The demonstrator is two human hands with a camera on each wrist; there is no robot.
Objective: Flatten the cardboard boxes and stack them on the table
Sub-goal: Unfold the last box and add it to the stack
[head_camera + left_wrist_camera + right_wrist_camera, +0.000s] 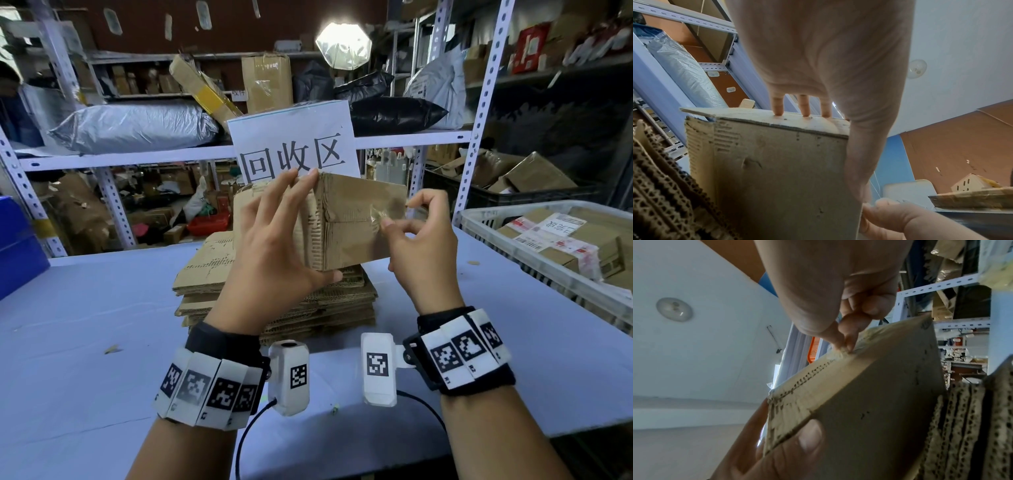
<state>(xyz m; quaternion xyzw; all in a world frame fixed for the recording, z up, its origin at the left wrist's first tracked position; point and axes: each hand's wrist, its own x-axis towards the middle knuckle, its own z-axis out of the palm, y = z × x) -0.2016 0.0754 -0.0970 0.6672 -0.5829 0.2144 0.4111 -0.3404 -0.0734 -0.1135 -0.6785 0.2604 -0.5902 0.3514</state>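
While your left hand clamps the box thumb under, fingers spread over its top edge, your right hand pinches a curl of clear tape on the taped face, other fingers loosely curled. Box is held in air above the stack of flat cardboard, not on the table. Its long axis runs left to right, away from the left grip toward the right. Likely tape strip peels rightward along that axis; right hand is nearer.
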